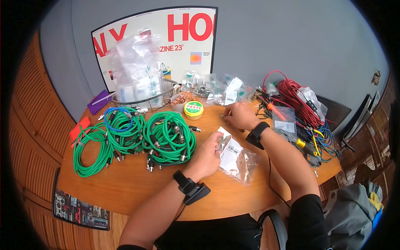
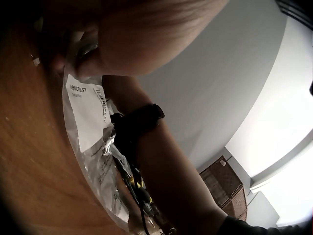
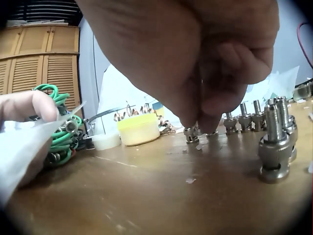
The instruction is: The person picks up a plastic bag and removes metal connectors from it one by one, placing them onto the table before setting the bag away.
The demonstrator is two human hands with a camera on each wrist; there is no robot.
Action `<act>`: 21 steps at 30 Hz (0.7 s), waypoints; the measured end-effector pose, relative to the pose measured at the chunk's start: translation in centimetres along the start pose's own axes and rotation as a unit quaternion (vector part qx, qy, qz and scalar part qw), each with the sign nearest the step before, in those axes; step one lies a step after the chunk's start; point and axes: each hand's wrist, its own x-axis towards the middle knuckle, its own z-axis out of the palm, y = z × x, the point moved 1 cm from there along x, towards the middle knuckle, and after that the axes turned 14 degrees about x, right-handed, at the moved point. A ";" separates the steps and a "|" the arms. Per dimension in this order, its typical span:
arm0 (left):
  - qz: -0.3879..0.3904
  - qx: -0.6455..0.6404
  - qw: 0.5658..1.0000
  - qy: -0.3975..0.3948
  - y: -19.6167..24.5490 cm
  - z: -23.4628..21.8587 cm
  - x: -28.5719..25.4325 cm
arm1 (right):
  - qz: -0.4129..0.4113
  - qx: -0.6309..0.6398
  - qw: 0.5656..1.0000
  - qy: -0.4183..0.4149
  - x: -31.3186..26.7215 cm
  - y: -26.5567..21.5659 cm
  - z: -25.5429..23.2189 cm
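Note:
The left hand (image 1: pixel 205 156) pinches the top of a clear plastic bag (image 1: pixel 246 168) that has a white printed label (image 1: pixel 230 155); the bag also shows beneath that hand in the left wrist view. Farther back, the right hand (image 1: pixel 242 116) has its fingertips down at the tabletop, pinching a small metal connector (image 3: pixel 191 135). Other silver connectors (image 3: pixel 245 119) stand upright in a row beside it, and a larger-looking one (image 3: pixel 274 147) stands nearer the right wrist camera.
Coiled green cables (image 1: pixel 171 135) lie left of the hands. A yellow paste tub (image 1: pixel 193 110) sits behind them, with bagged parts (image 1: pixel 233 91) along the back. Red cable (image 1: pixel 293 100), pliers (image 1: pixel 317 139) and other tools are at the right. A dark cord (image 1: pixel 270 175) crosses the table's front.

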 end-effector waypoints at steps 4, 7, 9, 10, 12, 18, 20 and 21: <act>0.005 0.003 1.000 0.008 0.2 -0.1 -0.1 | 0.014 0.000 1.000 0.025 -1.0 -1.8 -1.2; 0.016 -0.045 0.998 0.042 0.0 0.4 -0.1 | 0.001 0.036 0.998 0.042 -3.1 -3.3 -2.9; 0.024 -0.069 0.996 0.060 1.1 0.0 0.0 | 0.021 0.114 0.993 -0.034 -5.2 -4.6 -4.6; 0.032 -0.095 0.992 0.073 1.6 -0.3 -0.1 | -0.003 0.139 0.989 -0.058 -6.2 -4.2 -4.9; 0.038 -0.086 0.990 0.109 2.1 -0.8 -0.1 | -0.017 0.193 0.974 -0.121 -8.3 -3.4 -5.9; 0.074 -0.031 0.985 0.151 5.2 -4.2 -0.6 | -0.007 0.317 0.934 -0.165 -11.9 -3.5 -7.7; 0.105 -0.020 0.973 0.203 6.6 -7.8 0.0 | 0.044 0.412 0.910 0.000 -12.5 -4.0 -8.4; 0.144 0.037 0.947 0.286 6.8 -9.9 0.7 | 0.044 0.415 0.909 -0.001 -12.6 -3.6 -8.4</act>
